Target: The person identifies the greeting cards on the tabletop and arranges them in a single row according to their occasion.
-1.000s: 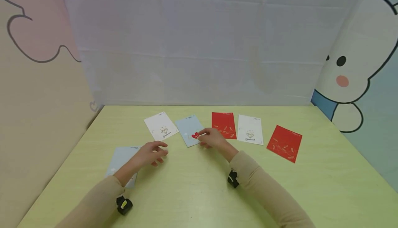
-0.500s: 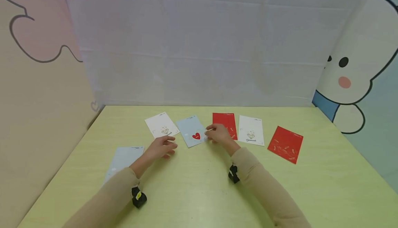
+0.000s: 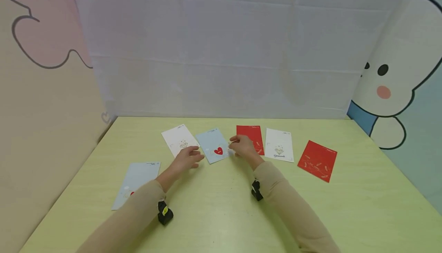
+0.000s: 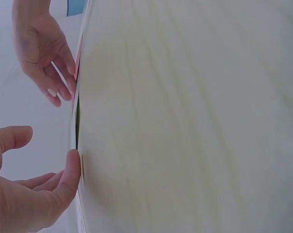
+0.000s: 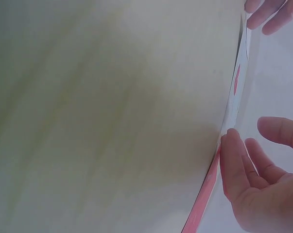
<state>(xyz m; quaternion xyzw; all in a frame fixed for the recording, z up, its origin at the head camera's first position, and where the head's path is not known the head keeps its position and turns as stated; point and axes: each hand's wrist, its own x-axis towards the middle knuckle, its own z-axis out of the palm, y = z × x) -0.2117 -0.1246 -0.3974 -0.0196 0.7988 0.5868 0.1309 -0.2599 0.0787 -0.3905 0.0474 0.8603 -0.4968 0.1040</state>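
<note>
Between my two hands lies a light blue card (image 3: 212,142) with a red heart. My right hand (image 3: 243,145) hovers at its right edge, fingers loosely bent, overlapping the lower left of a red card (image 3: 250,130). In the right wrist view the right hand (image 5: 263,179) holds nothing, thumb apart from the fingers. My left hand (image 3: 186,159) reaches over the near corner of a white card (image 3: 177,138) with a gold diamond drawing, its fingertips by the blue card's left side. Nothing is gripped by the left hand (image 4: 37,191) in the left wrist view.
A second white card (image 3: 279,143) and a tilted red card (image 3: 317,161) lie to the right. Another light blue card (image 3: 138,178) lies at the left, partly behind my left sleeve. A white cloth (image 3: 221,53) hangs behind the table (image 3: 221,214).
My left hand has moved right and forward, from beside the left blue card to the white card. The right hand has drawn back rightward from the red heart, which now shows whole.
</note>
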